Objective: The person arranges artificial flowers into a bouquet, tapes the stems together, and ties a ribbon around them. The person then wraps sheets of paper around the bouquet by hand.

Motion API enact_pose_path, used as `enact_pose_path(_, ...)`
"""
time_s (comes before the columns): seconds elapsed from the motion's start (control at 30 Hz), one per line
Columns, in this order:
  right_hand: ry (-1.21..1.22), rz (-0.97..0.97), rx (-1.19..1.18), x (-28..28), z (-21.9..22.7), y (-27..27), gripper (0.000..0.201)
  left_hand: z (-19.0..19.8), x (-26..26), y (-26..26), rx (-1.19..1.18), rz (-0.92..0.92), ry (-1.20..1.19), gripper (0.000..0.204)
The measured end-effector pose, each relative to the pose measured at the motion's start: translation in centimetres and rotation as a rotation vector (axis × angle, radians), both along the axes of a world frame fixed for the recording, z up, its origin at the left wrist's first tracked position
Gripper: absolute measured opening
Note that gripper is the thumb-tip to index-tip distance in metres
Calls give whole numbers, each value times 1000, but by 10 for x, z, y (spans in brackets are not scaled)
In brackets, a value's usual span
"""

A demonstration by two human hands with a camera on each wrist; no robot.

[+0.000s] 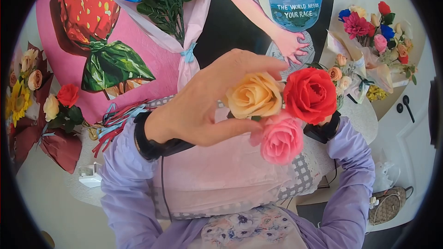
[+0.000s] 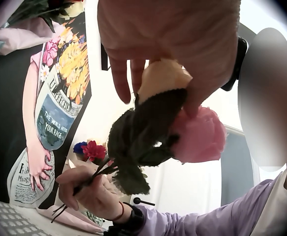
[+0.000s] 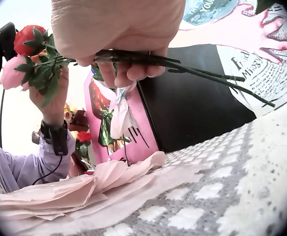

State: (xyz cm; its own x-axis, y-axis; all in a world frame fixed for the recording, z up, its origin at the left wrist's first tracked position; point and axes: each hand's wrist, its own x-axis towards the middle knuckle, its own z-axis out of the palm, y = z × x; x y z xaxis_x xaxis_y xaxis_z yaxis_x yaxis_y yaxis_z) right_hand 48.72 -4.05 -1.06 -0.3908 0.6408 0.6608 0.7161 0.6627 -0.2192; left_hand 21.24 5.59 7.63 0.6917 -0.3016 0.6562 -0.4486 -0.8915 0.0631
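Three artificial roses are held in the air over the table: a yellow rose [image 1: 254, 96], a red rose [image 1: 310, 96] and a pink rose [image 1: 282, 138]. My left hand [image 1: 196, 99] curls round the yellow rose, its thumb below the bloom and its fingers above and behind. My right hand [image 3: 116, 37] grips the dark green stems [image 3: 207, 72] together, their cut ends sticking out past the fist. Seen from the head, the blooms hide most of that hand. Green leaves [image 2: 146, 128] spread just under the blooms in the left wrist view.
Pale pink wrapping paper [image 1: 221, 170] lies on a grey and white checked cloth [image 3: 182, 219] below the hands. A wrapped bouquet [image 1: 188, 55] leans against paintings at the back. More flowers [image 1: 378, 32] stand at right, and a dark red wrapped bouquet [image 1: 60, 150] at left, beside colourful tassels [image 1: 121, 120].
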Motion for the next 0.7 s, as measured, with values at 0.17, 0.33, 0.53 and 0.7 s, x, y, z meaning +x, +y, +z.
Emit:
enact_pose_path(0.17, -76, -28, 139, -25, 25, 12, 42, -6, -3, -4, -634, -191, 106, 102)
enact_pose_path(0.33, 54, 10, 13, -25, 30, 15, 20, -7, -1, 2, -331, -3, -35, 113)
enact_pose_path(0.53, 130, 13, -127, -9, 9, 36, 21, -1, 0, -12, 15, 188, -190, 109)
enact_pose_path(0.7, 80, 4, -59, -13, 16, 29, 24, 4, -1, -11, 129, 268, -207, 103)
